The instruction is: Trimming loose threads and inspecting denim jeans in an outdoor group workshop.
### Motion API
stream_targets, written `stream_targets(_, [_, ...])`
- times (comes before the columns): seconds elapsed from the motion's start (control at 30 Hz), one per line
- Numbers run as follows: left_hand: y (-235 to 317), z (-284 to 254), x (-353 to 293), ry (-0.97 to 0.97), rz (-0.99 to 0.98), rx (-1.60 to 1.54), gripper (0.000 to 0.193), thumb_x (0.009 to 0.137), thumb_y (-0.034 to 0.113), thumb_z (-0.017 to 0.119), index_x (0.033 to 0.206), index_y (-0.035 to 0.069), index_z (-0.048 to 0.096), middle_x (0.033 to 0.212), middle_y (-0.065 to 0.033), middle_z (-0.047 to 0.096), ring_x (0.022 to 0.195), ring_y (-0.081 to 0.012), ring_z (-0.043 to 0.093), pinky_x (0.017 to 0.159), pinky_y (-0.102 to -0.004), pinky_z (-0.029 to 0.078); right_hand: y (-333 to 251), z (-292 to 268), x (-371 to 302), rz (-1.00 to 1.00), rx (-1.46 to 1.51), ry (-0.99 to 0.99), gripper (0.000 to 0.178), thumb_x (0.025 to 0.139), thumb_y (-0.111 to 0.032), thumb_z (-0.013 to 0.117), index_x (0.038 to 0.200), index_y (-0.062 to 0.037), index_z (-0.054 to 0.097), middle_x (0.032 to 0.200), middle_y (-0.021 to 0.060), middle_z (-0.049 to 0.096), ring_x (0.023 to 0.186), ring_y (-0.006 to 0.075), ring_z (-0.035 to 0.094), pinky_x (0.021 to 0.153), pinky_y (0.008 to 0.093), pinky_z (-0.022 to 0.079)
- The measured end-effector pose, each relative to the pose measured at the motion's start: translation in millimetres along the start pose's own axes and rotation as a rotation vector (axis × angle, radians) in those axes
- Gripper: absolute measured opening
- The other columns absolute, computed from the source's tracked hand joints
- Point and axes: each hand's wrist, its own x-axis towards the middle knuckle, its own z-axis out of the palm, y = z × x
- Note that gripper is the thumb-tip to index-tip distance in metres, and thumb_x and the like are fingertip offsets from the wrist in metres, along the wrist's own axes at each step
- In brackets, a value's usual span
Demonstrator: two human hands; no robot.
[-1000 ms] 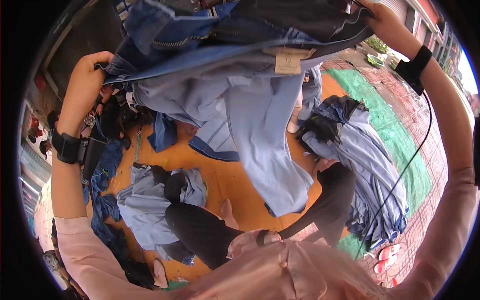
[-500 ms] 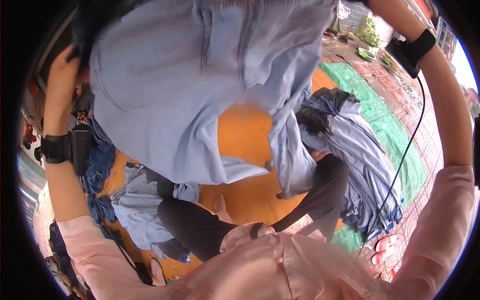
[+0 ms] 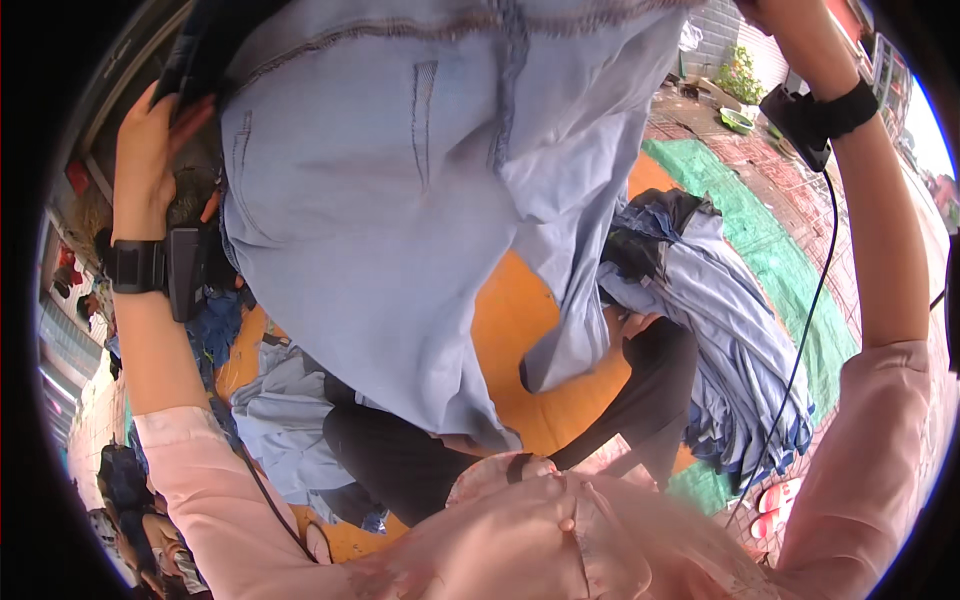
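Inside-out jeans [image 3: 360, 190] hang between left hand [image 3: 145, 145], gripping their edge, and right hand [image 3: 790, 28], its grip unclear.

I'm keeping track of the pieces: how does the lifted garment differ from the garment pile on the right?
Pose: the lifted garment hangs spread out, gripped near its upper left by the left hand; the garment pile lies low in long folds.
Number: the lifted garment is one piece; the garment pile looks like several layered together.
Framing: the lifted garment runs past the picture's top edge; the garment pile does not.
Shared: both show mostly pale blue cloth.
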Motion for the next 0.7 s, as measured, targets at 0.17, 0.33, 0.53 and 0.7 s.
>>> stream_targets(0.17, [23.4,70.6,24.0,-0.481,-0.012,-0.227,0.034,0.095,0.006,0.042,0.125,-0.003,0.057,0.124,-0.0095,0.061,0.114,-0.0225,0.058,0.101,-0.0335,0.046,-24.6,41.8,47.7,-0.169,-0.018,0.182,0.024,0.087,0.006,0.049,0.104,0.0,0.065,0.089,0.0023,0.067,0.083,0.0098,0.062,0.074,0.0228,0.051])
stream_targets(0.33, [73.9,160.1,-8.9,-0.418,-0.072,-0.632,0.025,0.093,0.006,0.043,0.102,-0.002,0.065,0.099,-0.0164,0.067,0.091,-0.0289,0.066,0.083,-0.04,0.057,-1.1,113.3,64.5,0.064,0.335,0.071,0.019,0.093,-0.003,0.053,0.108,-0.001,0.065,0.094,0.0029,0.068,0.085,0.0093,0.063,0.077,0.0238,0.051])
stream_targets(0.53, [73.7,158.8,-11.6,-0.451,-0.158,-0.698,0.023,0.091,0.004,0.044,0.101,-0.003,0.064,0.095,-0.016,0.067,0.086,-0.027,0.066,0.078,-0.0367,0.056,12.7,145.4,36.1,0.53,1.112,-0.223,0.013,0.092,-0.019,0.061,0.091,-0.0062,0.066,0.075,0.0001,0.064,0.057,0.0059,0.058,0.047,0.0221,0.043])
stream_targets(0.7, [60.1,127.9,-34.6,-0.358,-0.056,-0.609,0.022,0.093,0.009,0.052,0.11,-0.002,0.06,0.106,-0.0126,0.064,0.098,-0.024,0.062,0.088,-0.0349,0.052,21.3,125.1,62.4,0.511,0.273,-0.041,0.015,0.086,-0.005,0.056,0.072,-0.0033,0.061,0.058,0.0003,0.053,0.045,0.0107,0.045,0.039,0.0273,0.029])
